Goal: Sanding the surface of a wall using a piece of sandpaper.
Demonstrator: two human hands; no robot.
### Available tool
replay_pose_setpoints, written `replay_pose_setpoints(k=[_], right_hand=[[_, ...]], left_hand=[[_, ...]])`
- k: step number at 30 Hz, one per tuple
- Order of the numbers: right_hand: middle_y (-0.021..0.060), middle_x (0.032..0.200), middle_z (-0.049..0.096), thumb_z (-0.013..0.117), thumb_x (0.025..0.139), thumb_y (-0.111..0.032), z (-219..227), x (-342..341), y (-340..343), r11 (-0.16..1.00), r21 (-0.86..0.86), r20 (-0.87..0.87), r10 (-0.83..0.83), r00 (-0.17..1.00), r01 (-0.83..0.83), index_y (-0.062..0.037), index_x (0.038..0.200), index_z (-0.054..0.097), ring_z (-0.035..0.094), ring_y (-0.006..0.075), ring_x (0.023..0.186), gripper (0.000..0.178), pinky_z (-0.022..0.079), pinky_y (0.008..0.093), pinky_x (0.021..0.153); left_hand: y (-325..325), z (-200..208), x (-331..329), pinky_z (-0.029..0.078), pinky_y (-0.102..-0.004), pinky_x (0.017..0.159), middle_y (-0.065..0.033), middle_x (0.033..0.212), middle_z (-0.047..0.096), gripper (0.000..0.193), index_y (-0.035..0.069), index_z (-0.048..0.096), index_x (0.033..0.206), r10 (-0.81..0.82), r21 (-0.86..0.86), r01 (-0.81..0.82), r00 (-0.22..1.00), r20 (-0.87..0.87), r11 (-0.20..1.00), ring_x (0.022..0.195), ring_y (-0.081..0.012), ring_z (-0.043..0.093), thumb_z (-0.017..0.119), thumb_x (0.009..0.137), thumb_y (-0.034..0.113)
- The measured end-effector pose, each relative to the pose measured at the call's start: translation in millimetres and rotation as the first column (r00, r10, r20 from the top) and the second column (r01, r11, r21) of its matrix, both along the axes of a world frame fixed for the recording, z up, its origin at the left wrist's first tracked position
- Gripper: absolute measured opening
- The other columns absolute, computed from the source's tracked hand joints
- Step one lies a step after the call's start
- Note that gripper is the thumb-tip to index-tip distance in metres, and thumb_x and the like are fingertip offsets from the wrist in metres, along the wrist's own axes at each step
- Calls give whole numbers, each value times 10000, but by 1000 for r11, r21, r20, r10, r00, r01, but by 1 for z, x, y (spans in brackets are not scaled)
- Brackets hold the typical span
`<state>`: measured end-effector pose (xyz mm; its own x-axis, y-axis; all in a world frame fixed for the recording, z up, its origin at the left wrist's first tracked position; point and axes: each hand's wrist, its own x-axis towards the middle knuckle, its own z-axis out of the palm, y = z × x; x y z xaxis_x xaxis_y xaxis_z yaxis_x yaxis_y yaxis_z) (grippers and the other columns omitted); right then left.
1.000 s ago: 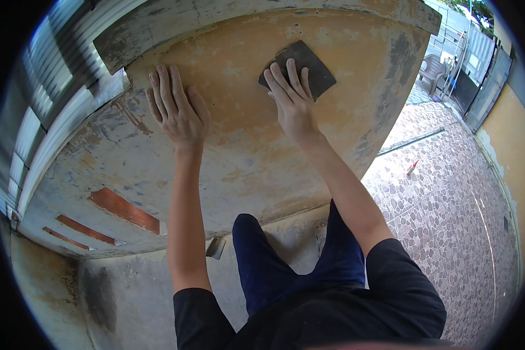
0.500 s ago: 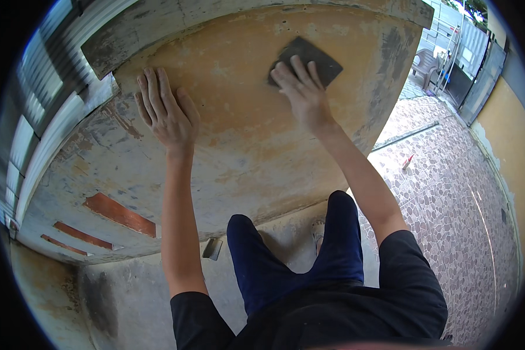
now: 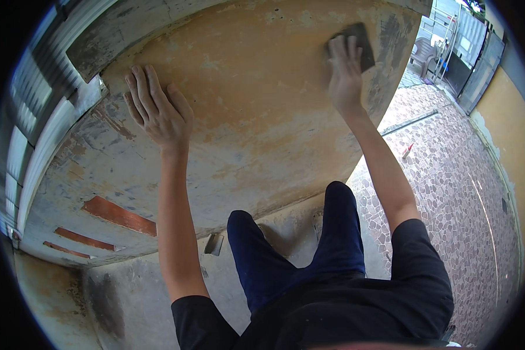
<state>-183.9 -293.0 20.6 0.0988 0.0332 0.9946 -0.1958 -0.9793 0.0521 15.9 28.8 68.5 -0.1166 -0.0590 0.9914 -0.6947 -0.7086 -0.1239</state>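
Observation:
A worn wall (image 3: 245, 111) with patchy tan and grey paint fills the space before me. My left hand (image 3: 159, 114) lies flat against its left part, fingers stretched out and holding nothing. Toward the wall's upper right, my right hand (image 3: 345, 73) presses a dark sheet of sandpaper (image 3: 364, 45) to the surface. Motion smears that hand a little, and its palm and fingers cover much of the sheet.
Slots with reddish-brown insides (image 3: 119, 214) open low in the wall at left. A small angled piece (image 3: 214, 244) rests on the concrete ledge by my knee. At right, a red-and-white tube (image 3: 407, 151) stands on patterned tiles, with a plastic chair (image 3: 424, 55) farther off.
My right hand has slid the sandpaper rightward and slightly up across the wall. The left hand stays flat in about the same spot.

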Motion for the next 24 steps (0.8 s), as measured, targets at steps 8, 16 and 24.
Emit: replay_pose_setpoints(k=[8, 16, 24], right_hand=[[105, 1558, 517, 645, 988, -116, 1, 57, 102, 988, 53, 87, 141, 986, -146, -73, 1458, 578, 340, 428, 1512, 476, 314, 569, 1221], [128, 1560, 508, 607, 1010, -82, 6, 14, 23, 990, 138, 69, 15, 998, -25, -45, 1470, 556, 384, 438, 1482, 464, 300, 574, 1223], [89, 1583, 489, 671, 959, -82, -8, 64, 138, 970, -147, -315, 140, 939, -194, -96, 1476, 565, 342, 378, 1524, 529, 287, 575, 1238]], left_hand=[[-6, -3, 0, 284, -480, 1217, -159, 1545, 506, 497, 14, 526, 1484, -25, -10, 24, 1000, -10, 1000, 1480, -313, 429, 459, 1072, 285], [-2, -1, -2, 283, -485, 1219, -151, 1554, 497, 501, 22, 515, 1493, -10, -13, 10, 1000, 9, 1000, 1472, -317, 437, 489, 1060, 272], [-4, -5, 1, 286, -483, 1218, -147, 1549, 505, 493, 32, 522, 1490, -48, -9, 48, 999, -1, 999, 1473, -310, 435, 495, 1057, 266]])
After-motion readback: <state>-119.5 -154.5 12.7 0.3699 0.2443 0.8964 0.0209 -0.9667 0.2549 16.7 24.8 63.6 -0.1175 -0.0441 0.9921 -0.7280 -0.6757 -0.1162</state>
